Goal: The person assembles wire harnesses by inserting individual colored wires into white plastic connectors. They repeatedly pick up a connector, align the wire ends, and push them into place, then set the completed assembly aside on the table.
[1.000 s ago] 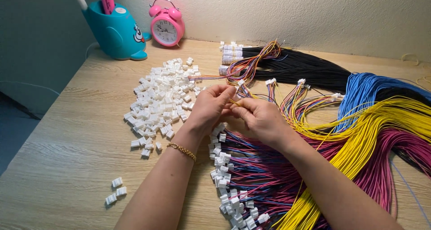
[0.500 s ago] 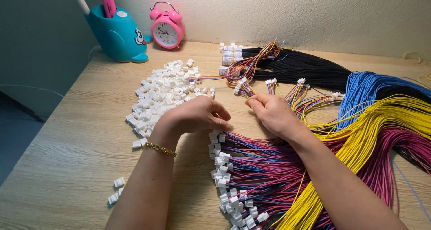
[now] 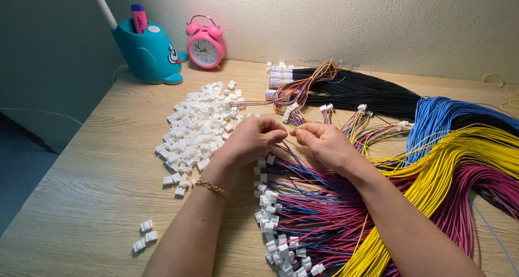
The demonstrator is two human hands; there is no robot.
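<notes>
At frame centre, the left hand [image 3: 253, 138] and right hand [image 3: 323, 143] meet fingertip to fingertip, both pinched shut on a thin wire [image 3: 288, 130] above the connector-tipped wire bundle [image 3: 303, 212]. Half a second earlier they were apart, the left lying on the white connector pile [image 3: 197, 125].

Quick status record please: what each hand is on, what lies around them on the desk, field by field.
left hand: left hand over the wire bundle, fingers pinched together, meeting the right hand; what they pinch is too small to tell
right hand: right hand, fingers pinched toward the left hand
under hands: multicoloured wires with white plugs
left of hands: pile of white connector housings
stray: three housings near front edge
right side: yellow wire bundle, blue wire bundle, black wire bundle
back: pink alarm clock, teal pen holder
surface: wooden desk
</notes>
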